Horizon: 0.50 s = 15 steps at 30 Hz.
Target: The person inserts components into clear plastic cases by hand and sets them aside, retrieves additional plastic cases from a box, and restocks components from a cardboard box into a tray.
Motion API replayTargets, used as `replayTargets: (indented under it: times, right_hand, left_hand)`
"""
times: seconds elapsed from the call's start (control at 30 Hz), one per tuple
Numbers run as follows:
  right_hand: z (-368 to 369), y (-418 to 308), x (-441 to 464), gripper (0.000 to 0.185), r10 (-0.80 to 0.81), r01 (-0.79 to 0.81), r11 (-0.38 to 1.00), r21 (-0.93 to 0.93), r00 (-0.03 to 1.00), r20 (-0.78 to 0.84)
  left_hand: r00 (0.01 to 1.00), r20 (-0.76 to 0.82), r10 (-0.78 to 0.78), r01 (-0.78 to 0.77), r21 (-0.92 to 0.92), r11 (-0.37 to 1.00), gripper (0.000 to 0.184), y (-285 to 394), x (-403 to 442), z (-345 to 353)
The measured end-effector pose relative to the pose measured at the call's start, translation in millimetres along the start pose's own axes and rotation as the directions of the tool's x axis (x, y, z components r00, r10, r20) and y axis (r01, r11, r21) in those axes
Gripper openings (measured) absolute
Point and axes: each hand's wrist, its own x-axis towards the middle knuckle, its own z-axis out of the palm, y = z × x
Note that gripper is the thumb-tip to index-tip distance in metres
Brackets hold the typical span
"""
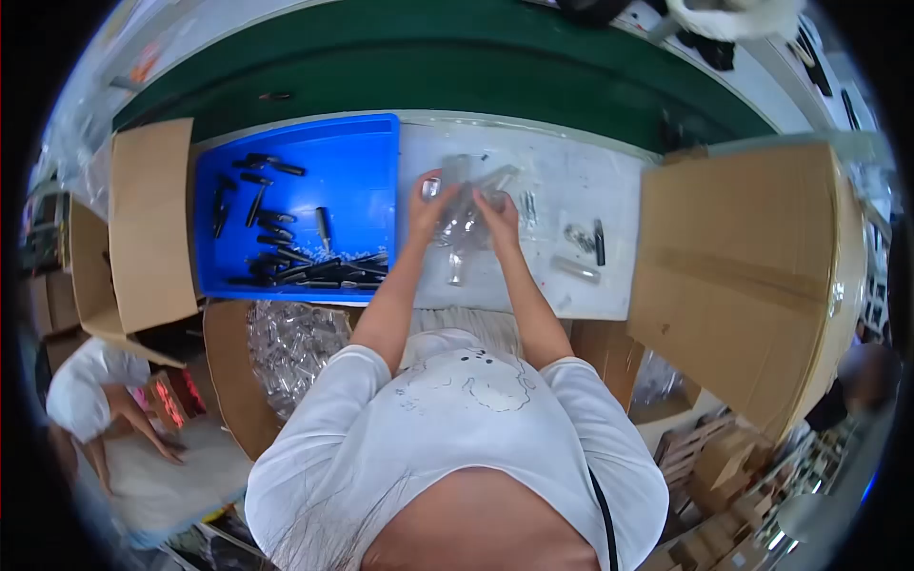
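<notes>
Several clear plastic pieces [460, 228] are bunched between the left hand [426, 205] and the right hand [500, 219], over the middle of the white surface [600, 181]. Both hands' fingers are bent in and have hold of the pieces; their exact grip is too blurred to tell. To the right lie 1 clear tube [576, 269] and 1 black tube [599, 242], near 1 big cardboard box [733, 285]. To the left, a blue tray [352, 171] holds many loose black pieces [322, 228].

A loose white T-shirt [476, 428] with short, wide sleeves [309, 409] and a thin black line drawing [500, 383] on the chest. A narrow black strap [602, 504] crosses the right side; long hair strands [328, 490] trail on the left. Pale gathered cloth [476, 322] shows beyond the hem.
</notes>
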Motion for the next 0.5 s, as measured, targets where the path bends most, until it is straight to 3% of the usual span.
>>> replayTargets:
  times: [0.07,0.13,0.17,0.23,0.27,0.3,0.33,0.37,0.43,0.47,0.5]
  right_hand:
    - [0.8,12.6,15.4,0.055,-0.068,0.043,0.982,-0.185,0.989,-0.134]
    - [-11.0,-9.6,2.4,0.054,-0.096,0.061,0.98,-0.19,0.978,-0.184]
    - [-23.9,-18.6,-7.6,0.053,-0.123,0.077,0.977,-0.198,0.965,-0.232]
    - [-87.3,3.7,-20.5,0.05,-0.29,0.222,0.896,-0.384,0.948,-0.128]
    - [-124.0,22.1,-31.6,0.051,-0.47,0.312,0.687,-0.656,0.879,-0.075]
    - [-166.1,57.2,-33.5,0.051,-0.632,0.384,0.487,-0.785,0.775,-0.013]
    - [-165.3,42.1,-64.2,0.047,-0.491,0.119,0.401,-0.908,0.865,-0.104]
    - [-159.0,18.9,-91.8,0.043,-0.353,-0.143,0.255,-0.956,0.907,-0.23]
    - [-155.7,17.2,-102.0,0.038,-0.37,-0.114,0.165,-0.98,0.913,-0.169]
    - [-154.2,16.3,-100.0,0.035,-0.386,-0.081,0.072,-0.994,0.917,-0.103]
    - [-153.0,19.4,-95.5,0.035,-0.385,-0.056,0.062,-0.996,0.92,-0.076]
  left_hand:
    - [0.997,-0.02,0.078,-0.076,0.101,0.992,0.049,6.3,4.2,-4.2]
    - [0.969,-0.098,0.225,-0.186,0.308,0.933,0.051,3.9,7.2,-14.0]
    - [0.969,-0.094,0.227,-0.188,0.309,0.932,0.051,7.9,5.0,-19.7]
    - [0.951,0.09,0.295,-0.307,0.379,0.873,0.043,24.8,-10.0,-34.8]
    - [0.95,0.093,0.297,-0.309,0.38,0.872,0.043,37.2,-23.5,-42.1]
    - [0.96,0.141,0.242,-0.265,0.178,0.948,0.037,51.3,-41.2,-49.5]
    - [0.96,0.199,0.196,-0.195,-0.028,0.98,0.031,58.7,-56.2,-57.8]
    - [0.959,0.202,0.198,-0.197,-0.026,0.98,0.031,59.7,-65.9,-71.0]
    - [0.957,0.225,0.183,-0.214,0.119,0.97,0.026,59.2,-84.0,-108.0]
    - [0.987,0.118,0.107,-0.116,0.079,0.99,0.024,56.2,-92.8,-126.2]
    - [1.0,0.014,0.023,-0.024,0.026,0.999,0.022,52.8,-98.3,-145.2]
